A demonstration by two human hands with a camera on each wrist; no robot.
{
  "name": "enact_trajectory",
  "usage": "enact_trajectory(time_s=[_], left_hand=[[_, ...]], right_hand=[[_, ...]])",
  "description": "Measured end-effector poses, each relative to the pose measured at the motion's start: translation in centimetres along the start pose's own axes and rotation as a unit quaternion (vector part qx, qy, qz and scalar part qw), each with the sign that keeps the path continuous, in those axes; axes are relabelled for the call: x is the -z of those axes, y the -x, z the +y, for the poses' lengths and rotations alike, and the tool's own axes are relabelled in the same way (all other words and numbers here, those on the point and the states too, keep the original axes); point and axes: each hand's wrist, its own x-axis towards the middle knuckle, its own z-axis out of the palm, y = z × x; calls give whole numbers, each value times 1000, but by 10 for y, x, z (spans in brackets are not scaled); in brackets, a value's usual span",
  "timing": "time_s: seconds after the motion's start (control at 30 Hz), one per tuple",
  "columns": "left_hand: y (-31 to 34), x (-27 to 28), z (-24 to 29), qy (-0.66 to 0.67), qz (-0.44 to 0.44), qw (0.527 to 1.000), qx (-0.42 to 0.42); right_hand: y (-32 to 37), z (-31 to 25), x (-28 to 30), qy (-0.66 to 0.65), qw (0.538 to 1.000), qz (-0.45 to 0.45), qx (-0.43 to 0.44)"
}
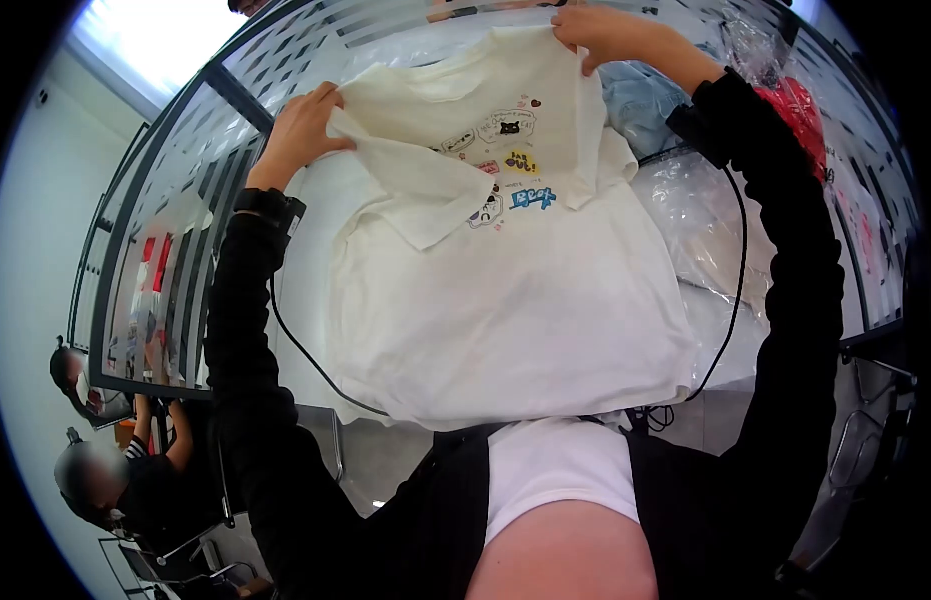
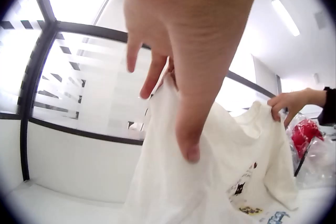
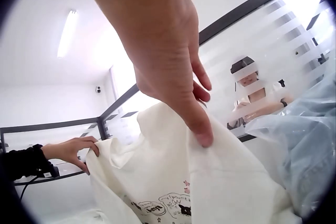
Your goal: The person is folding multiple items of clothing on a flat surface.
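Note:
A white T-shirt (image 1: 505, 290) with small printed cartoon patches lies spread toward the person, its shoulder end lifted. My left hand (image 1: 297, 135) pinches it at the left shoulder, thumb in front and fingers behind. At the opposite shoulder my right hand (image 1: 617, 38) pinches the cloth the same way. Between the hands the neckline hangs in a shallow curve. One sleeve flops inward over part of the print. In the left wrist view the left thumb presses on the shirt (image 2: 173, 171); the right wrist view shows the right thumb on the shirt (image 3: 220, 176).
On the right lie a light blue garment in plastic (image 1: 640, 105), a red bagged item (image 1: 795, 120) and clear plastic bags (image 1: 710, 225). A dark-framed glass partition (image 1: 105, 300) borders the white table (image 1: 307, 300). Other people (image 1: 115, 480) sit beyond it at left. Cables hang from both wrists.

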Motion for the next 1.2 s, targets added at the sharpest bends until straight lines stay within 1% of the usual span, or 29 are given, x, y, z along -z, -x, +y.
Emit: enact_trajectory(time_s=[0.1,0.2,0.3,0.4,0.5,0.6,0.7,0.8,0.9,0.97,1.0,1.03,1.13,1.17,1.2], left_hand=[[-4,-3,10,28,-42,992,117],[-5,-19,1,131,32,990,28],[-5,-18,5,201,-51,978,-14],[-3,-21,6,179,-62,980,-68],[-1,-17,9,213,-87,971,-66],[0,-14,9,219,-97,968,-75],[0,-15,5,170,-155,971,-65],[-1,-28,-6,137,-185,971,-57],[8,-29,10,125,-54,990,-41],[1,-26,14,116,-115,986,19],[-2,-22,16,111,-146,982,49],[-6,-15,24,109,-162,976,95],[-6,-24,-4,86,-162,983,4],[-10,-14,-5,100,-184,973,92],[-6,-21,-30,54,-95,994,-12]], right_hand=[[-5,-14,11,-46,986,-96,-127],[-1,0,-9,-76,985,-95,-122],[5,12,-21,-118,985,-83,-95],[-1,-5,-15,-97,955,-189,-209],[10,4,-30,-88,971,-153,-158],[10,4,-28,-110,965,-174,-162],[18,8,-37,-73,968,-169,-172],[24,8,-49,-41,976,-98,-189],[-4,4,-33,-35,927,-280,-248],[4,9,-27,-47,973,-130,-183],[6,11,-24,-53,986,-54,-149],[4,11,-22,-46,980,-75,-178],[10,34,-27,17,984,-14,-177],[8,19,3,-107,968,-21,-225],[10,24,6,-87,970,-11,-226]])
